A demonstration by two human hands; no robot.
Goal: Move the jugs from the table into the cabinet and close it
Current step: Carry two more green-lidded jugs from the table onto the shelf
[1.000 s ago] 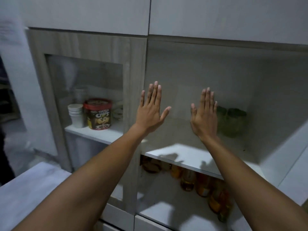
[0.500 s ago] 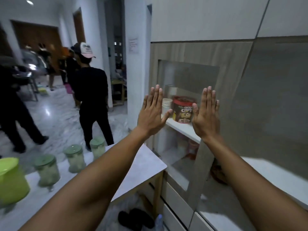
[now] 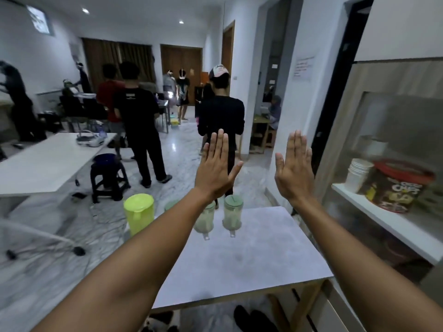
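A lime-green jug (image 3: 139,213) stands at the far left edge of the white table (image 3: 251,259). Two clear jugs with pale green lids stand side by side at the table's far edge, one (image 3: 232,215) in full view, the other (image 3: 205,219) partly behind my left forearm. A third green lid (image 3: 170,205) peeks out behind that arm. My left hand (image 3: 215,167) and my right hand (image 3: 293,170) are raised flat, fingers up, above the jugs, holding nothing. The cabinet (image 3: 393,149) with a glass door stands on the right.
Inside the cabinet a shelf holds stacked white cups (image 3: 358,174) and a red-lidded tub (image 3: 395,188). People stand ahead on the marble floor, the nearest (image 3: 221,113) just beyond the table. A dark stool (image 3: 107,176) and a long white table (image 3: 48,161) are at left. Shoes (image 3: 251,318) lie under the table.
My view has swung left from the open cabinet shelf to the table and room. Both hands have stayed raised and flat in front of me.
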